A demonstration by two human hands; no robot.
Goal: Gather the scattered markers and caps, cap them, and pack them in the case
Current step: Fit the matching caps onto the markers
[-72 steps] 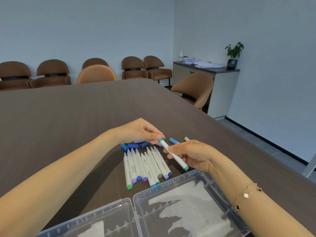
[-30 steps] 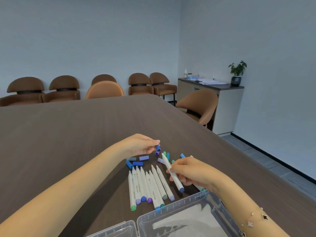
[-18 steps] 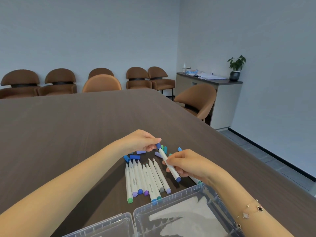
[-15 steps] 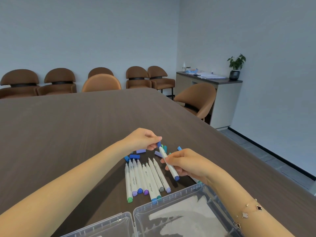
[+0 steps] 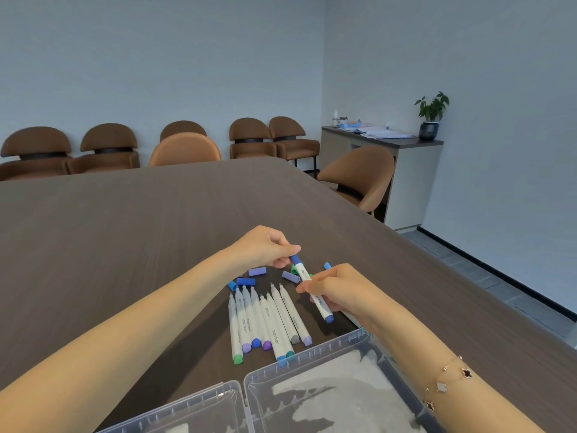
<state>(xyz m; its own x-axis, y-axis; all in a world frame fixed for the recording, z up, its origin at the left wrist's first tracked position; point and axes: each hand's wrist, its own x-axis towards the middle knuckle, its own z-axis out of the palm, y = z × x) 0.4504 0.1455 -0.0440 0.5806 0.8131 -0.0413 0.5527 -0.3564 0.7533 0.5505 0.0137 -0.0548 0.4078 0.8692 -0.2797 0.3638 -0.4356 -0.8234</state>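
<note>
head view: your left hand (image 5: 265, 246) pinches a blue cap (image 5: 295, 259) seemingly onto the marker (image 5: 313, 290) your right hand (image 5: 335, 287) grips.

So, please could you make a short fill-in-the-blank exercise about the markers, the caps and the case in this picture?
1. The left hand presses a ____ cap onto the held marker.
2. The right hand grips that marker by its ____ barrel.
3. The clear plastic case in front of the person lies ____.
4. The row of markers on the table lies to the ____ of the held marker.

Missing words: blue; white; open; left
</note>
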